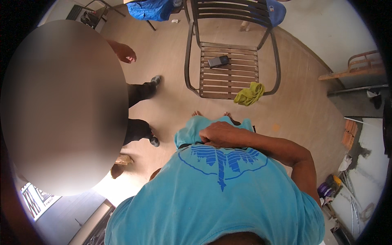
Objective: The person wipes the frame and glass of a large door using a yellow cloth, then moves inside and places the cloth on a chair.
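My right hand [216,133] rests at my waist, with its fingers curled in at the lower edge of my light blue shirt [220,196]. Whatever those fingers may hold is hidden beneath them. Of my left arm only a sliver shows beside the shirt, and the left hand is out of sight. Past my bare feet stands a slatted metal-framed chair [210,89]. On its seat lies a small dark grey and black device [218,61]. A crumpled yellow-green cloth [250,94] hangs over the chair's front right corner.
Close on my left is another person, mostly blurred, whose hand [124,52] and dark trousers [139,93] show. Blue fabric [151,10] is at the far side. Along the right wall are a wooden shelf [347,75], bricks [349,132] and a purple container [325,190].
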Tool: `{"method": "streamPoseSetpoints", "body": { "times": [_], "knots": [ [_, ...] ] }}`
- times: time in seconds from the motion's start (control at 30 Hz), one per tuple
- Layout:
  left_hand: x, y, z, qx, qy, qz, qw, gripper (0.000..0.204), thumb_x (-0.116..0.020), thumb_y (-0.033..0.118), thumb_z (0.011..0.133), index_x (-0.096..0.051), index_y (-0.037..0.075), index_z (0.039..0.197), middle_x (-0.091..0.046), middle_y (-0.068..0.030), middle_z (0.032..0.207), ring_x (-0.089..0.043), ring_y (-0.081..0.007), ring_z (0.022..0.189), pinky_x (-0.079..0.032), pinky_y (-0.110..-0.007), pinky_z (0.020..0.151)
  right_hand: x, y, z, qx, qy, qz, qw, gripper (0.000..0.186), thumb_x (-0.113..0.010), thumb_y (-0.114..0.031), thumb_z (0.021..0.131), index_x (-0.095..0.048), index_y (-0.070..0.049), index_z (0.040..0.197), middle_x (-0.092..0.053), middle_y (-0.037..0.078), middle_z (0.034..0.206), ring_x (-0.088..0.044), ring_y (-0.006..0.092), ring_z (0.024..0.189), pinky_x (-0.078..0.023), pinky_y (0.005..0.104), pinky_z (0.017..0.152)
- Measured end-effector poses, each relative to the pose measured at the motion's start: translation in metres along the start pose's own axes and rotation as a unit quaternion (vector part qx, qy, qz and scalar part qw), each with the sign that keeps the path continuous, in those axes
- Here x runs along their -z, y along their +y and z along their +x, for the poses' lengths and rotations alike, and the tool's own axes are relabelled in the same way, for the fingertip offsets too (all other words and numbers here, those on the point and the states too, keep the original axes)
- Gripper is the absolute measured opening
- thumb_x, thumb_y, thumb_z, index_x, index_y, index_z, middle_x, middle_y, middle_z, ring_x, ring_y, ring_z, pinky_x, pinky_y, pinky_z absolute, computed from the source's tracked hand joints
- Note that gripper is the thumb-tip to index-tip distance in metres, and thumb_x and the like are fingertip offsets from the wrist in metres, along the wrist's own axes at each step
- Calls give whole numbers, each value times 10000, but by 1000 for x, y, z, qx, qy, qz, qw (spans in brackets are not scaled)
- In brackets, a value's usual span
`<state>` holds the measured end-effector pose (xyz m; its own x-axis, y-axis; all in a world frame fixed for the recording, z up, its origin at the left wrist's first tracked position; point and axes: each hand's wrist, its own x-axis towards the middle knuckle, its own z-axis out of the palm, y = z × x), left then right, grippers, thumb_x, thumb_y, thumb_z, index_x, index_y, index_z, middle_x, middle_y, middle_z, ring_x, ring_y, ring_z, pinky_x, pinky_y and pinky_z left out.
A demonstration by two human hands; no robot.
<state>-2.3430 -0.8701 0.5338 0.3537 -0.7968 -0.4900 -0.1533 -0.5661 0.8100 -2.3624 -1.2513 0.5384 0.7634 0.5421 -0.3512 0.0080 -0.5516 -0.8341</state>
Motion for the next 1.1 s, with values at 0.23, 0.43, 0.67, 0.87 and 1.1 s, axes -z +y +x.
{"method": "streamPoseSetpoints", "body": {
  "times": [0.23,0.43,0.67,0.87,1.1],
  "knots": [
    [77,-46,-4,42,-183,323,928,257,-599,315,940,-668,73,991,-669,-93,984,-652,-252,940,-497,-406,829,10,-6,13,-39,-60,-7,997,232,-724,-264,832,-630,-52,858,-670,175,844,-652,394,858,-483,516,714],
    [147,-74,20,-11,-335,510,792,244,-596,303,940,-670,77,997,-669,-93,1009,-650,-248,957,-494,-402,832,3,-5,19,-62,-65,-40,995,263,-724,-268,836,-662,-23,910,-698,218,899,-674,415,903,-516,529,772],
    [193,-92,48,-85,-439,569,690,231,-592,288,939,-672,82,1005,-668,-94,1039,-647,-244,976,-490,-397,836,-2,-1,22,-69,-57,-70,994,225,-701,-234,826,-631,-37,911,-688,210,847,-675,411,837,-506,521,744],
    [186,-127,55,-123,-432,550,704,220,-588,276,939,-674,87,1012,-668,-94,1065,-645,-240,992,-487,-393,839,12,-5,19,-94,-71,-65,991,246,-708,-226,815,-677,-3,915,-698,244,900,-682,422,900,-518,531,788],
    [130,-168,46,18,-395,608,689,222,-597,299,922,-692,117,1005,-697,-80,1017,-664,-246,1011,-484,-427,866,26,1,0,-114,6,-7,993,169,-657,-156,776,-586,-30,863,-650,173,788,-648,371,766,-484,479,710]
  ]
}}
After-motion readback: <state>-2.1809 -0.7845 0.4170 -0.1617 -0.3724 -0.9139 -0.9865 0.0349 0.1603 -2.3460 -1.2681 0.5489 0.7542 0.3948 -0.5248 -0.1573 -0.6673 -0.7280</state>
